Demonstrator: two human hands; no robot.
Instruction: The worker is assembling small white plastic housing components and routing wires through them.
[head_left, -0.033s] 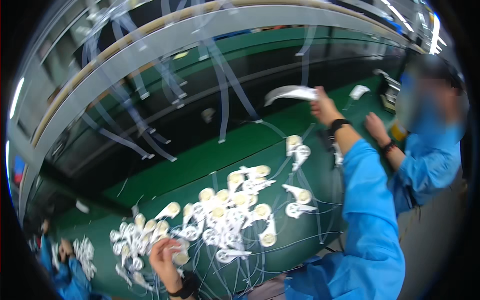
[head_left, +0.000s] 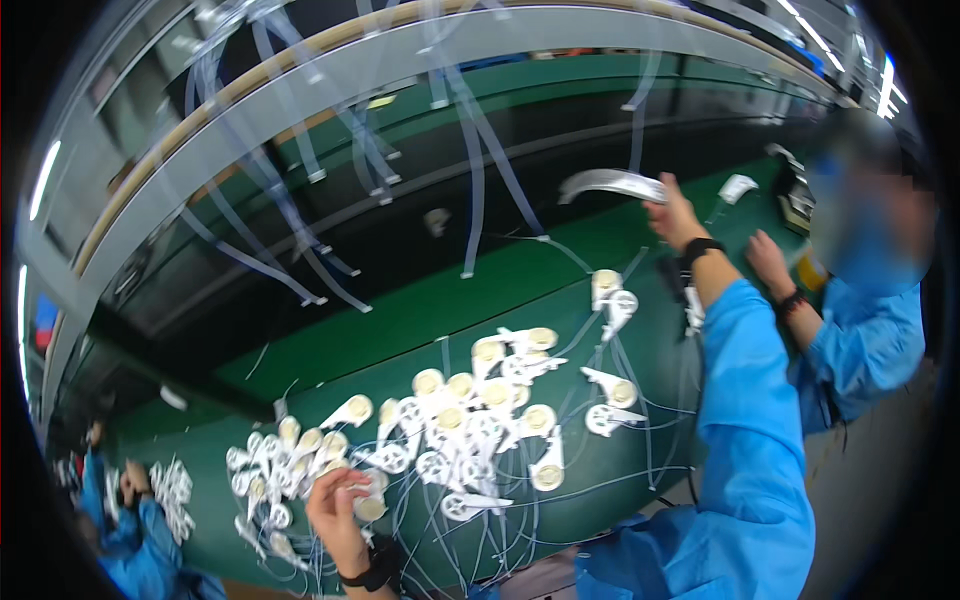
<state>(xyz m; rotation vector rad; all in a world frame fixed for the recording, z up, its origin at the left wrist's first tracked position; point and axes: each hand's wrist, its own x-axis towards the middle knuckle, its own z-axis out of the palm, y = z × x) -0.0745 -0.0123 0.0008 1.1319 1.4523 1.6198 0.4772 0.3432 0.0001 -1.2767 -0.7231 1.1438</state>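
My right hand (head_left: 678,212), arm stretched forward over the far part of the bench, grips one end of a curved, glossy white strip (head_left: 612,184). Its free end points left in the air. My left hand (head_left: 338,515) hovers low over a pile of white plastic parts (head_left: 450,425), fingers loosely bent and thumb apart. Nothing shows clearly inside it. A white part with a round cream disc (head_left: 370,507) lies right beside its fingertips; whether they touch I cannot tell. Many parts have thin grey cords trailing toward the near edge.
Translucent strips (head_left: 478,180) hang from the rail (head_left: 330,55) above the green bench (head_left: 560,520). A few white parts (head_left: 612,390) lie right of the pile. A co-worker's hand (head_left: 768,262) rests at right. Another person's hands (head_left: 135,480) work at far left.
The whole view has shifted slightly, with the scene sitting a little further right. Both hands keep nearly the same pose, and the white strip stays in my right hand.
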